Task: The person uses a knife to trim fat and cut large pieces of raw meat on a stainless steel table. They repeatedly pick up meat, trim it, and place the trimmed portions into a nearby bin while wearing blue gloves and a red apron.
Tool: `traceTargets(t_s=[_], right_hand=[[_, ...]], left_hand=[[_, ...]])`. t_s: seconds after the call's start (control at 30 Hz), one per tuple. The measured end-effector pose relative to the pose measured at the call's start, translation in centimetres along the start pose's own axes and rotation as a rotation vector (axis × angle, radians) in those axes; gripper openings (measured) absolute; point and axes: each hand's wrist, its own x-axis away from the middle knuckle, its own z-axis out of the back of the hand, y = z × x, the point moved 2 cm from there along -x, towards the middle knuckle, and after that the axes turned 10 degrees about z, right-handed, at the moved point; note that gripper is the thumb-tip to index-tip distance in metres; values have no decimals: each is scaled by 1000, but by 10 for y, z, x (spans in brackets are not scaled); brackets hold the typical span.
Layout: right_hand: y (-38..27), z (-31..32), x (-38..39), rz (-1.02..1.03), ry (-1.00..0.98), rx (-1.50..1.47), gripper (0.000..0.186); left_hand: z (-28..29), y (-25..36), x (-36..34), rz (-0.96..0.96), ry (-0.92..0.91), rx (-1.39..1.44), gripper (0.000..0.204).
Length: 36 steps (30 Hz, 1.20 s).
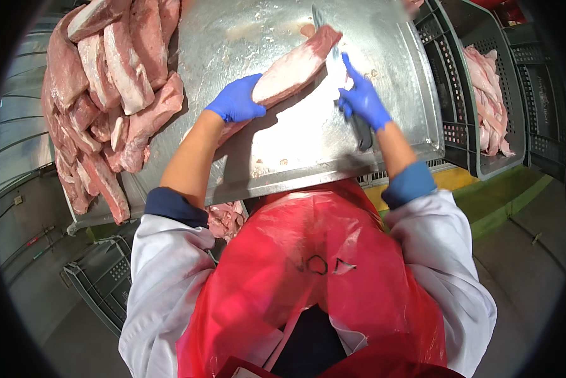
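A long piece of raw meat [292, 72] with a pale fatty face lies slantwise over the metal table [383, 38]. My left hand [237, 99], in a blue glove, grips its near end. In my right hand [363, 101], also gloved in blue, is a knife [363, 133] with a black handle. The index finger points forward along the knife. Its blade lies at the meat's far red tip, partly hidden by it and blurred in the glare. Whether the edge is cutting in I cannot tell.
A large heap of meat pieces [116, 82] covers the table's left side. To the right stands a dark grey crate [516, 142] holding pale trimmings [487, 94]. More scraps [226, 220] lie below the table's front edge, and another crate [100, 277] stands low at the left.
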Motion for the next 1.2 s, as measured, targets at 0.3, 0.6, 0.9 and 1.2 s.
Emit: traceTargets(t_s=[0.3, 0.6, 0.9, 1.2], right_hand=[[10, 107, 209, -112, -90, 140, 84], [-12, 151, 152, -10, 150, -89, 83], [4, 131, 96, 84, -39, 122, 79], [-10, -17, -59, 425, -211, 456, 76]], left_hand=[[-25, 37, -1, -36, 491, -384, 80], [-114, 127, -92, -116, 654, -746, 30], [-77, 94, -54, 469, 702, 130, 28], [-55, 78, -32, 321, 572, 715, 26]])
